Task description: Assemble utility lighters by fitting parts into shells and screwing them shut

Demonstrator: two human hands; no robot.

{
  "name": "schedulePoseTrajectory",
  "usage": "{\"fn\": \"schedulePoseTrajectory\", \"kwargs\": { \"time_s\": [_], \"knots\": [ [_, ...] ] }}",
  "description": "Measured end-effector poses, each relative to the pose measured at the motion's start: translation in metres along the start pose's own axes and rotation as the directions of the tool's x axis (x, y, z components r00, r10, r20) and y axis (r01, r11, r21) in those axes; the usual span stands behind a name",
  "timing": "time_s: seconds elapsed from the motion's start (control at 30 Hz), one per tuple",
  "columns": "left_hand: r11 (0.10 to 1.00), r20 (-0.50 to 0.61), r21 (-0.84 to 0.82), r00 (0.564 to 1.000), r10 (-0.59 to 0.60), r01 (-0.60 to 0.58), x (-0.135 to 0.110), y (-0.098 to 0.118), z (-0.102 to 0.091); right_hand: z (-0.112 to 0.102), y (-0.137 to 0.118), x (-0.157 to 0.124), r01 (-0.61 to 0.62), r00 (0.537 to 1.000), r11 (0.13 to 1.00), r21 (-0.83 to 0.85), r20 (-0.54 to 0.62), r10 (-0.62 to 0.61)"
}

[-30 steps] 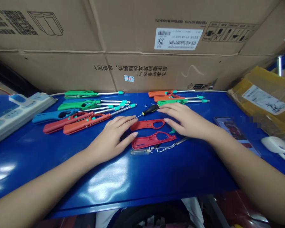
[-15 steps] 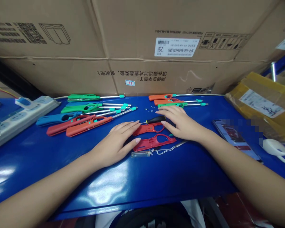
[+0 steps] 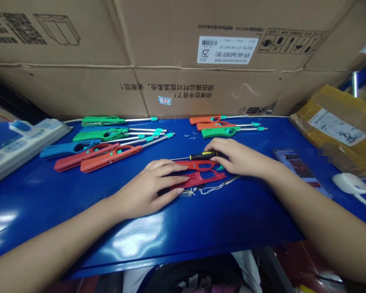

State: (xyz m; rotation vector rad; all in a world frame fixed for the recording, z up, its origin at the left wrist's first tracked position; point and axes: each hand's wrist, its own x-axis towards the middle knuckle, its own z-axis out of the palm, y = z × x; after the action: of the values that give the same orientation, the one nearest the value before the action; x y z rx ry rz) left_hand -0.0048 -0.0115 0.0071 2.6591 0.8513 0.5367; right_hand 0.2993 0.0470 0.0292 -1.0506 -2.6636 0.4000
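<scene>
The two red shells (image 3: 205,177), apart a moment ago, have been pushed together on the blue table (image 3: 201,219) under the open left hand (image 3: 146,189), and the screwdriver (image 3: 201,155) is now gripped by the right hand (image 3: 236,158).

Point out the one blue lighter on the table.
The blue lighter lies in the left group, between a green lighter and a red lighter; no other is blue.

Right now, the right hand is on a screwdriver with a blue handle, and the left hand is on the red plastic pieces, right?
Not quite. The head view shows the screwdriver at the right hand has a black and yellow handle, not blue. The left hand does rest on the red plastic pieces.
</scene>
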Motion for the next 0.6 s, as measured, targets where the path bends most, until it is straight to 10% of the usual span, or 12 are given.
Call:
{"fn": "schedulePoseTrajectory", "kwargs": {
  "time_s": [0.6],
  "knots": [
    [0.996,0.128,0.077,0.991,0.045,-0.055,-0.002,0.01,0.001,0.009,0.004,-0.002,-0.087,0.99,0.996,-0.031,-0.115,0.083]
  ]
}}
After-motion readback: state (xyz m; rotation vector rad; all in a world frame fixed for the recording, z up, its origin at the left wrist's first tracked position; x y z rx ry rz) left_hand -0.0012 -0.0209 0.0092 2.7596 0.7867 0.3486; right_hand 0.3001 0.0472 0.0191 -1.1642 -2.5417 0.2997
